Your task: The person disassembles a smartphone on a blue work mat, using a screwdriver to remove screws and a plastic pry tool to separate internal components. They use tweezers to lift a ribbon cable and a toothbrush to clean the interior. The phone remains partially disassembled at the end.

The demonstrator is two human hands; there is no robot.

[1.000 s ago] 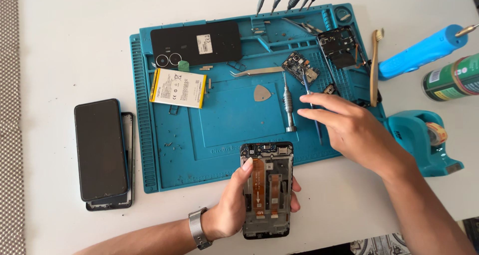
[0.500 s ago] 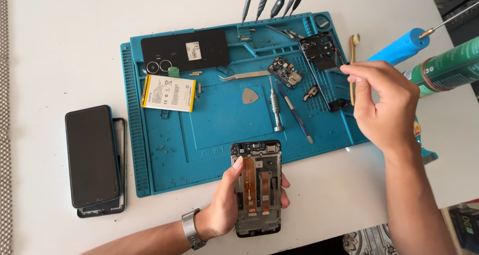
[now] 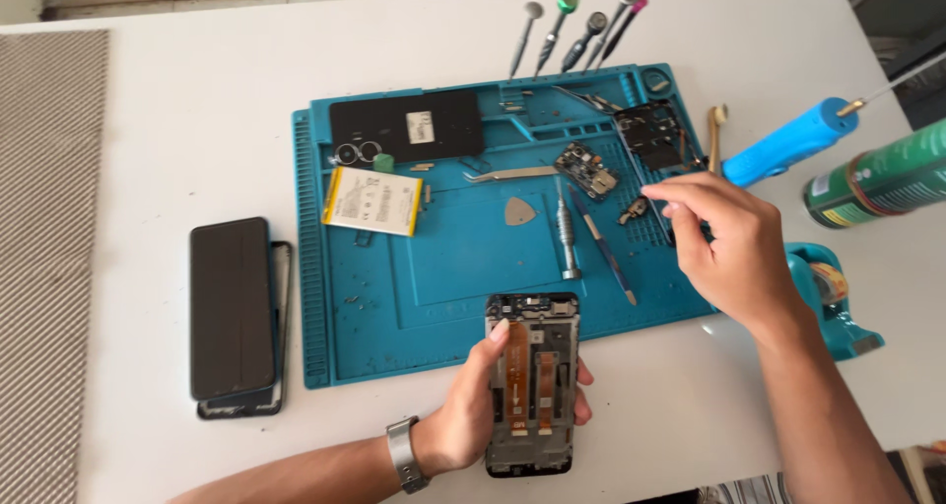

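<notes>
On the white bench [image 3: 177, 130] lies a blue repair mat [image 3: 453, 268], the largest thing in view, with raised compartments along its far edge. At its near edge the left hand [image 3: 468, 415], a metal watch at the wrist, grips an opened phone frame [image 3: 532, 381] upright in the palm, thumb laid along the left side of the frame and fingers curled round the right; its bare inside with orange flex strips faces up. The right hand [image 3: 734, 253] hovers over the right side of the mat, thumb and forefinger drawn together at a dark slim part by the small loose pieces there; whether they actually pinch it I cannot tell. Left of the mat, well apart from both hands, a dark phone [image 3: 232, 307] rests on top of another dark frame. On the mat's far side sit a black back cover [image 3: 404, 125] and, just below it, a yellow-and-white battery [image 3: 372, 201]. Right of the mat lie a blue cylindrical tool [image 3: 783, 144], a green can [image 3: 877, 174] and a teal tape dispenser [image 3: 833, 292]. In the mat's middle lie a silver screwdriver [image 3: 567, 233], tweezers [image 3: 512, 175], a blue-handled probe [image 3: 603, 248] and a grey triangular pick [image 3: 519, 210]. A small circuit board [image 3: 586, 169] sits near the tweezers' tip.
</notes>
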